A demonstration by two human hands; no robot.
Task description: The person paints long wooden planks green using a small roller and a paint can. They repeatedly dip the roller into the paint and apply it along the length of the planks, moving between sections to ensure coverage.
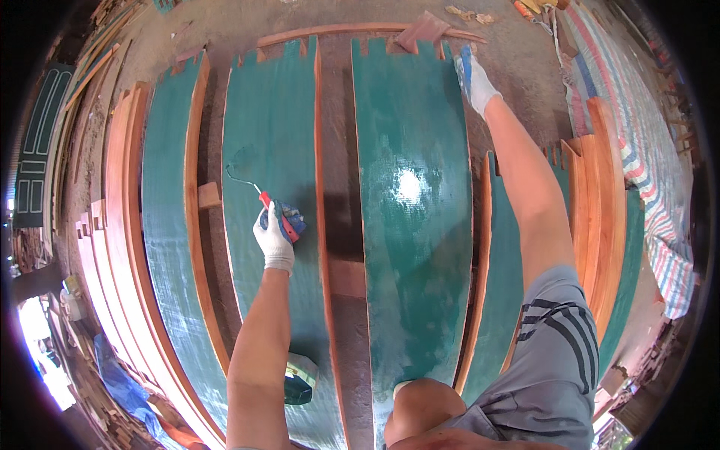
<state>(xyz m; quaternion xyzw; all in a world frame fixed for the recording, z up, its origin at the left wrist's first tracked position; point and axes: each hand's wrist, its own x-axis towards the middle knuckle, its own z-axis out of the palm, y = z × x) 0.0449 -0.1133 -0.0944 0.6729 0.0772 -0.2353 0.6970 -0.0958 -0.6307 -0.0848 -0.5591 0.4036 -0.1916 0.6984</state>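
Red plastic handles the roller (265, 199) gripped in the gloved left hand (274, 238); its wire frame reaches over a green-painted board (270, 97), left of centre. A pale tub (301, 375) of green paint shows beside the left forearm. The next board (409, 300) shines wet-looking, with a white glare. The gloved right hand (477, 82) is at its far right corner; whether it grips, I cannot tell. Brown floor (202, 37) lies around, with stacked timber (133, 195) leftward and a striped sheet (634, 142) rightward.
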